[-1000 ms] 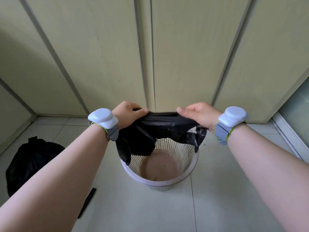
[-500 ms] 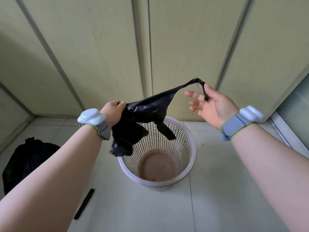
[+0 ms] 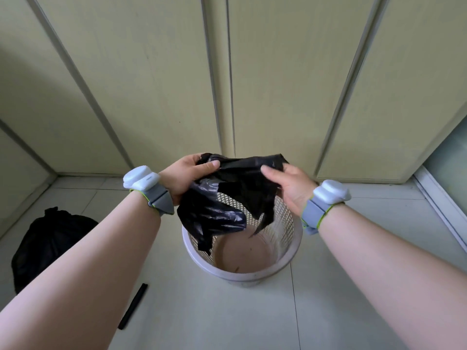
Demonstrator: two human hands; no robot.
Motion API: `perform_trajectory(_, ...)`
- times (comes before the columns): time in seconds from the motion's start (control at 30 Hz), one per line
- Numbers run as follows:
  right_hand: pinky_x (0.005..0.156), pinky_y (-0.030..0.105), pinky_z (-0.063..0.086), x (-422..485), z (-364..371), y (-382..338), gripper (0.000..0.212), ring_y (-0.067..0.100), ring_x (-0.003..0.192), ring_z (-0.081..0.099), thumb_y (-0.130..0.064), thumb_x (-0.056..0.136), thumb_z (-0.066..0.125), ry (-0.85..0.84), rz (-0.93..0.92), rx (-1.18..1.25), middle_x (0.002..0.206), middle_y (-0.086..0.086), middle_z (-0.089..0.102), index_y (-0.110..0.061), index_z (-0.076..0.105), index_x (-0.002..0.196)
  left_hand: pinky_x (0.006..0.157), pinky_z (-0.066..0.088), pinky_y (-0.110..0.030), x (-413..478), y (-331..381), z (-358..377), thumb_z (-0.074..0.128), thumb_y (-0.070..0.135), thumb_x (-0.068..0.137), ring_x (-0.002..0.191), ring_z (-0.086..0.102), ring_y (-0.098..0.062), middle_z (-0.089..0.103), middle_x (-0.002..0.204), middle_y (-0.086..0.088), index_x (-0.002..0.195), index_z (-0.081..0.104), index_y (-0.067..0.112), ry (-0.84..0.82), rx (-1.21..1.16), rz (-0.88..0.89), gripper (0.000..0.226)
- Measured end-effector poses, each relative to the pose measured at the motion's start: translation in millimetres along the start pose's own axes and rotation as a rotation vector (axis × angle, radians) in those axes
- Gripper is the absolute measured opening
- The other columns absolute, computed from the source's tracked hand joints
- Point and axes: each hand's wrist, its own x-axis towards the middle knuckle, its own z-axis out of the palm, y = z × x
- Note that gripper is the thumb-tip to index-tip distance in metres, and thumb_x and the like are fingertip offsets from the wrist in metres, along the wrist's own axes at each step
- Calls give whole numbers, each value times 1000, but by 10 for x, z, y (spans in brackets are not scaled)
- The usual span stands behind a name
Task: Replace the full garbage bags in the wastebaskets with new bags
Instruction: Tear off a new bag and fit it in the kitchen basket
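Note:
A white mesh wastebasket (image 3: 242, 270) stands on the tiled floor with no bag in it; its brownish bottom shows. Above its far rim I hold a crumpled new black garbage bag (image 3: 227, 205). My left hand (image 3: 187, 176) grips the bag's upper left edge, thumb on top. My right hand (image 3: 288, 184) pinches the upper right edge, thumb toward the middle. The bag's loose folds hang down over the basket's opening. A full, tied black garbage bag (image 3: 50, 238) lies on the floor at the left.
Pale yellow cabinet doors (image 3: 156, 84) rise right behind the basket. A thin black strip (image 3: 134, 305) lies on the tiles near my left forearm. A glass panel with a white frame (image 3: 444, 178) stands at the right. Open floor lies in front of the basket.
My right hand, which had pulled one end of the bag up and away with open fingers, has come back down and taken the bag's top edge again. The bag is bunched between both hands.

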Motion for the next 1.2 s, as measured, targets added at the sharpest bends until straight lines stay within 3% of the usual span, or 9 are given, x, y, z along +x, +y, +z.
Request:
perform_trajectory(0.17, 53, 21, 45, 48, -39, -126, 16, 10, 49, 53, -11, 91, 55, -12, -34, -44, 58, -2, 62, -13, 62, 77, 85, 50, -36, 121, -97, -196, 58, 17, 91, 81, 63, -24, 67, 87, -5, 94, 64, 15, 340, 494, 110, 8)
perform_trajectory(0.3, 56, 24, 44, 61, 10, -110, 24, 12, 54, 51, -5, 88, 59, 90, -127, -124, 58, -2, 62, -15, 66, 67, 93, 37, -32, 128, -8, -99, 67, 32, 81, 108, 48, -23, 53, 114, -2, 126, 49, 25, 539, 914, 191, 49)
perform_trajectory(0.37, 58, 23, 48, 55, 51, -112, 23, 10, 55, 57, -1, 88, 59, 91, -147, -96, 58, -3, 65, -14, 65, 70, 90, 35, -31, 91, 72, 40, 65, 34, 82, 103, 44, -20, 51, 107, 4, 121, 53, 27, 575, 988, 305, 41)
perform_trajectory(0.47, 63, 25, 51, 15, 117, -148, 19, 12, 57, 60, 3, 86, 59, 70, -131, -74, 64, 2, 66, -11, 62, 74, 72, 42, -22, 69, 127, 248, 58, 31, 90, 77, 55, -10, 59, 83, 11, 98, 66, 21, 346, 870, 291, 15)
perform_trajectory(0.57, 71, 31, 49, -6, 146, -183, 19, 18, 64, 56, 3, 78, 69, 116, -157, -141, 69, 7, 63, -13, 61, 71, 63, 48, -20, 89, 49, 406, 54, 30, 94, 65, 58, -8, 67, 76, 9, 86, 68, 18, 169, 640, 165, 20)
perform_trajectory(0.67, 72, 29, 48, -31, 164, -203, 20, 14, 63, 56, 1, 75, 73, 119, -174, -240, 67, 2, 62, -15, 61, 72, 60, 46, -20, 122, -32, 473, 51, 27, 96, 62, 58, -11, 68, 76, 1, 86, 68, 14, 153, 335, 104, 23)
perform_trajectory(0.8, 88, 35, 49, -39, 162, -189, 17, 17, 78, 59, -1, 77, 71, 79, -131, -254, 81, 6, 66, -11, 67, 89, 63, 49, -23, 156, -55, 488, 47, 29, 97, 60, 61, -11, 68, 77, -4, 86, 67, 11, 106, 191, 39, 29)
perform_trajectory(1.03, 64, 27, 41, -59, 163, -192, 25, 14, 61, 47, -11, 70, 80, 178, -171, -380, 61, -2, 53, -17, 56, 65, 63, 52, -24, 140, -62, 490, 51, 31, 95, 60, 64, -12, 69, 72, -3, 85, 67, 10, 92, 61, -3, 28)
perform_trajectory(1.2, 73, 27, 47, -64, 205, -201, 23, 15, 65, 55, 5, 75, 71, 68, -165, -284, 68, 3, 61, -16, 61, 71, 58, 55, -24, 135, -33, 545, 51, 29, 95, 54, 65, -13, 65, 71, -8, 85, 62, 8, 125, -60, -43, 26)
